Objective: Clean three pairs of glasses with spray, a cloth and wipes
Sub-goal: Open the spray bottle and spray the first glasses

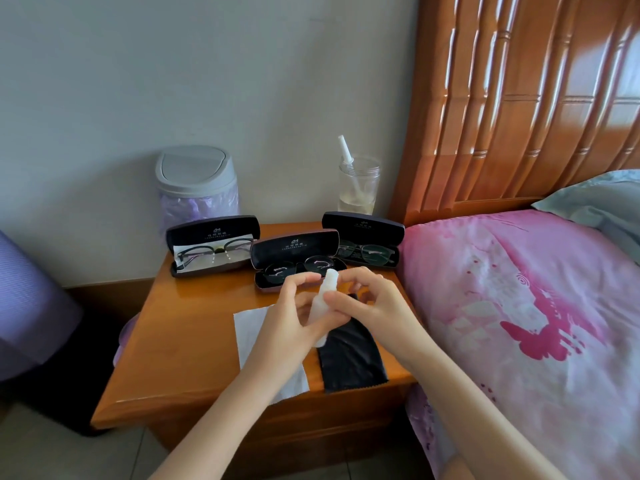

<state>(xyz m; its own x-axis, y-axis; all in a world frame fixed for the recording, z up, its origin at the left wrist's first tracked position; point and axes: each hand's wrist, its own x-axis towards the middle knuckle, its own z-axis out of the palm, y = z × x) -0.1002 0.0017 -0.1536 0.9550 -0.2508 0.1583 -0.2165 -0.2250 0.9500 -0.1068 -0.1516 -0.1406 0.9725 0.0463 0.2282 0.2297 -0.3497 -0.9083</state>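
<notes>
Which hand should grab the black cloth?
Probably right: both hands hold the spray bottle, but the right hand is over the black cloth; the left hand is over the white wipe.

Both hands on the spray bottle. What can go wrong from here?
1. The spray bottle, held by left hand and right hand in front of the middle glasses case, could slip and hit the glasses.
2. The black cloth overhangs the nightstand edge; a forearm may drag it off.

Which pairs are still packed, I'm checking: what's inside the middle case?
A pair of glasses lies in the open middle case, both lenses showing. The left hand, right hand and spray bottle hide its near edge.
</notes>
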